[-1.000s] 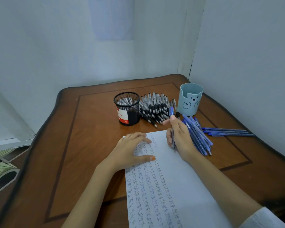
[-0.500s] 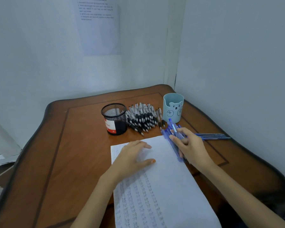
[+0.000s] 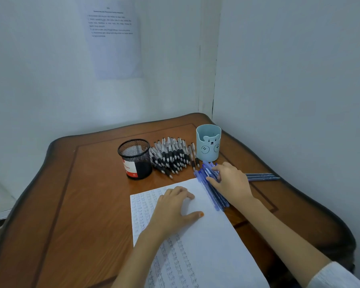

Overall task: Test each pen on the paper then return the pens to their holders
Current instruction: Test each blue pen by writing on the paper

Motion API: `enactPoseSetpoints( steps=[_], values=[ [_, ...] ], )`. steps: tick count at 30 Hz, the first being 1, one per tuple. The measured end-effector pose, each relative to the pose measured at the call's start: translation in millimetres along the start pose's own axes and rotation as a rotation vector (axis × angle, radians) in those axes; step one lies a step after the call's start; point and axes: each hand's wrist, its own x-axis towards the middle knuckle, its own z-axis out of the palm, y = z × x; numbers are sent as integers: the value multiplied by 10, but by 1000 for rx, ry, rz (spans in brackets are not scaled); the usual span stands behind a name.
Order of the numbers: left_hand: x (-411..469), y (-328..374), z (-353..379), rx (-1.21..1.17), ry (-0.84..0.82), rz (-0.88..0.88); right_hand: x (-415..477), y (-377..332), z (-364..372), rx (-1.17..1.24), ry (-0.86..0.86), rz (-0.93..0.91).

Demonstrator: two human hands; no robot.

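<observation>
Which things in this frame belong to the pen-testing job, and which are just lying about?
Job: paper, blue pen pile, black pens, mesh holder, bear cup, three separate blue pens.
Not part: printed sheet on the wall.

My right hand [image 3: 231, 183] covers part of the blue pens [image 3: 211, 196], so I cannot tell whether my grip pinches one. The wall sheet [image 3: 114, 38] has print too small to read. The paper [image 3: 212, 246] runs off the bottom edge.
</observation>
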Motion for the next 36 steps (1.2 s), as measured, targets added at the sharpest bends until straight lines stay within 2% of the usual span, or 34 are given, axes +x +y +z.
enactPoseSetpoints(
  steps=[5,8,12,17,21,25,30,36],
  values=[
    [-2,40,21,-49,47,10,-67,126,-85,260,136,25],
    [14,112,30,-120,99,13,-82,343,-212,312,141,94],
    [98,234,60,-150,128,36,-125,679,-378,251,127,132],
    [166,308,151,-78,112,6,-221,902,-419,102,-75,-17],
    [153,303,189,-22,99,4,-273,895,-401,19,-100,-70],
    [120,277,181,-88,103,14,-311,869,-363,8,-139,-120],
    [70,155,107,-150,137,-2,-325,680,-438,361,-66,-20],
    [-13,-63,-38,-115,154,-58,-240,323,-405,490,-66,-49]
  ],
)
